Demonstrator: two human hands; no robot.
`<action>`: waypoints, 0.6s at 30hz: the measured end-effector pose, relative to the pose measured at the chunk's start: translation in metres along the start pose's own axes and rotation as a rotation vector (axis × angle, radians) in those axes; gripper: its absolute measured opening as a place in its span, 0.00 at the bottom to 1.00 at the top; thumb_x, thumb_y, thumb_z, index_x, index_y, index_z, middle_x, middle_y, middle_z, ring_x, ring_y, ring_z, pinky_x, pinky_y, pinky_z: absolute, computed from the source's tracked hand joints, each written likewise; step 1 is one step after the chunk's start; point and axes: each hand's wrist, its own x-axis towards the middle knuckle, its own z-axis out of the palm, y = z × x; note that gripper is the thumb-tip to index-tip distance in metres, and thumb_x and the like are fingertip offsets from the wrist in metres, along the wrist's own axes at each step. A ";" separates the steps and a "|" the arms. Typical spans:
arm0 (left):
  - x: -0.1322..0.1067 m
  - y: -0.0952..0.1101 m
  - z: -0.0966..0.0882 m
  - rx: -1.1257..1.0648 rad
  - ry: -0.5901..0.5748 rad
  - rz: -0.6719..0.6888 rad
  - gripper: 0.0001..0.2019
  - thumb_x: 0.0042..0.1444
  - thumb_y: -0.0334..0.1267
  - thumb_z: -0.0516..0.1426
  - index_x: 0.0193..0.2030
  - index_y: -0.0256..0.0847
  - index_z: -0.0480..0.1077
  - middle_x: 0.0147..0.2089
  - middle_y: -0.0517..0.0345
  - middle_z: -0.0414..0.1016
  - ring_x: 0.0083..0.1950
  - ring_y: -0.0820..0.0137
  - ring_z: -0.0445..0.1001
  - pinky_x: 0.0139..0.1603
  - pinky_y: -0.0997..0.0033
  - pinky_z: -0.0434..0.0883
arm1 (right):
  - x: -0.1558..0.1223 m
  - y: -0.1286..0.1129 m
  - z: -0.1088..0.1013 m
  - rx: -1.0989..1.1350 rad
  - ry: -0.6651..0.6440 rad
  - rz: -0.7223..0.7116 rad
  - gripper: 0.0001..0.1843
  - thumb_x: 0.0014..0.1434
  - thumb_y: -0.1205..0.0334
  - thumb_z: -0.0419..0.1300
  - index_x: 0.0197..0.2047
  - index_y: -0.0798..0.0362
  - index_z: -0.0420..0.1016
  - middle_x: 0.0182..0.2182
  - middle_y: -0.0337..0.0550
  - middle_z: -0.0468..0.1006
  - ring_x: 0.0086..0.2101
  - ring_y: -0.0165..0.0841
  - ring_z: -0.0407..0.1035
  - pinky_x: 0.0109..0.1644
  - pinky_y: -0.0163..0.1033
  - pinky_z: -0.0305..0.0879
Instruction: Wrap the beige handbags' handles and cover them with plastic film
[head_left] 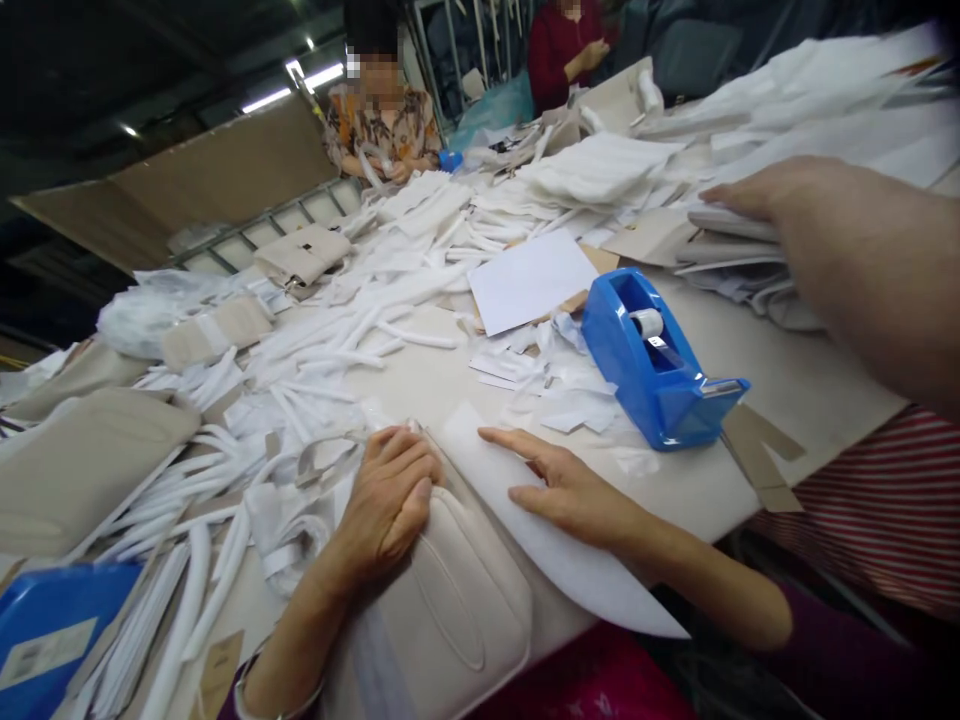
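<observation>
A cream handbag (457,590) lies at the table's front edge, with an oval stitched outline on its face. My left hand (394,500) is closed over the bag's upper edge, fingers curled and thumb on top. Along the bag's right side lies a curved white foam sheet (547,530), its pointed end jutting past the table edge. My right hand (566,490) rests over this sheet, thumb and fingers apart. Several thin white padding rolls (202,560) lie left of my left hand.
A blue tape dispenser (645,370) stands right of centre, near a white sheet of paper (532,280). At right, a co-worker's hand (795,200) touches stacked bag pieces (727,250). Another beige bag (90,470) lies left. Two people are at the far side.
</observation>
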 end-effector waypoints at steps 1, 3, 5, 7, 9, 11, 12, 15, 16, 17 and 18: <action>0.000 0.000 -0.001 -0.001 -0.002 -0.004 0.14 0.64 0.33 0.40 0.32 0.41 0.64 0.34 0.55 0.69 0.42 0.64 0.64 0.56 0.52 0.56 | 0.002 0.001 0.002 0.016 -0.021 -0.002 0.38 0.48 0.73 0.55 0.64 0.55 0.63 0.63 0.46 0.65 0.62 0.39 0.57 0.68 0.46 0.49; 0.000 0.000 -0.001 -0.002 -0.009 -0.008 0.15 0.64 0.33 0.40 0.33 0.42 0.64 0.34 0.55 0.70 0.43 0.63 0.65 0.57 0.52 0.56 | 0.005 0.002 0.007 0.058 -0.069 0.002 0.39 0.47 0.74 0.55 0.64 0.55 0.64 0.62 0.46 0.65 0.62 0.39 0.58 0.67 0.45 0.50; 0.000 -0.001 -0.001 -0.003 -0.018 -0.010 0.15 0.63 0.33 0.40 0.33 0.42 0.64 0.35 0.55 0.70 0.44 0.63 0.65 0.57 0.52 0.55 | 0.008 0.003 0.011 0.102 -0.121 0.017 0.39 0.46 0.75 0.55 0.64 0.54 0.65 0.62 0.46 0.66 0.62 0.39 0.59 0.67 0.46 0.51; -0.001 -0.002 -0.001 -0.003 -0.019 -0.013 0.14 0.63 0.33 0.40 0.33 0.41 0.64 0.35 0.55 0.70 0.44 0.63 0.65 0.57 0.52 0.55 | 0.011 0.004 0.015 0.124 -0.156 0.044 0.39 0.45 0.76 0.55 0.63 0.54 0.65 0.62 0.46 0.67 0.61 0.39 0.60 0.66 0.47 0.53; -0.001 -0.003 0.000 -0.003 -0.018 -0.015 0.14 0.63 0.33 0.40 0.33 0.41 0.64 0.35 0.55 0.70 0.44 0.63 0.65 0.57 0.51 0.55 | 0.014 0.006 0.016 0.123 -0.177 0.073 0.40 0.45 0.77 0.56 0.63 0.54 0.65 0.62 0.46 0.66 0.60 0.40 0.61 0.66 0.48 0.54; -0.001 -0.003 0.000 0.000 -0.020 -0.015 0.14 0.63 0.33 0.40 0.33 0.41 0.64 0.35 0.55 0.70 0.44 0.63 0.65 0.56 0.51 0.55 | 0.017 0.007 0.017 0.123 -0.204 0.099 0.40 0.45 0.78 0.57 0.64 0.54 0.65 0.62 0.45 0.66 0.61 0.40 0.61 0.66 0.48 0.54; 0.000 -0.002 0.000 0.001 -0.021 -0.012 0.14 0.63 0.33 0.40 0.33 0.41 0.64 0.35 0.55 0.70 0.44 0.63 0.65 0.56 0.51 0.55 | 0.018 0.007 0.018 0.125 -0.214 0.109 0.40 0.46 0.78 0.58 0.64 0.53 0.64 0.62 0.44 0.66 0.61 0.40 0.61 0.66 0.48 0.54; 0.002 -0.001 0.001 0.007 -0.018 0.002 0.13 0.62 0.33 0.41 0.32 0.41 0.64 0.35 0.55 0.70 0.43 0.63 0.65 0.55 0.51 0.55 | 0.024 0.012 0.023 0.117 -0.209 0.114 0.40 0.46 0.77 0.60 0.64 0.53 0.64 0.62 0.45 0.66 0.61 0.40 0.61 0.66 0.47 0.54; 0.002 -0.001 0.001 0.010 -0.020 0.006 0.13 0.62 0.33 0.41 0.32 0.41 0.64 0.35 0.55 0.70 0.44 0.63 0.65 0.55 0.51 0.55 | 0.028 0.014 0.025 0.100 -0.188 0.099 0.40 0.47 0.77 0.60 0.64 0.53 0.64 0.62 0.45 0.66 0.61 0.40 0.60 0.67 0.47 0.54; 0.003 -0.002 0.003 0.015 -0.029 0.009 0.13 0.63 0.33 0.41 0.33 0.41 0.64 0.35 0.55 0.70 0.44 0.63 0.65 0.55 0.51 0.55 | 0.032 0.017 0.028 0.072 -0.162 0.071 0.40 0.47 0.78 0.60 0.64 0.53 0.64 0.62 0.46 0.66 0.61 0.40 0.60 0.67 0.46 0.53; 0.003 -0.002 0.004 0.024 -0.048 0.010 0.13 0.63 0.33 0.41 0.33 0.41 0.64 0.35 0.55 0.70 0.44 0.63 0.65 0.56 0.51 0.55 | 0.036 0.020 0.030 0.029 -0.142 0.034 0.39 0.47 0.78 0.60 0.64 0.53 0.64 0.62 0.46 0.66 0.61 0.39 0.60 0.67 0.46 0.54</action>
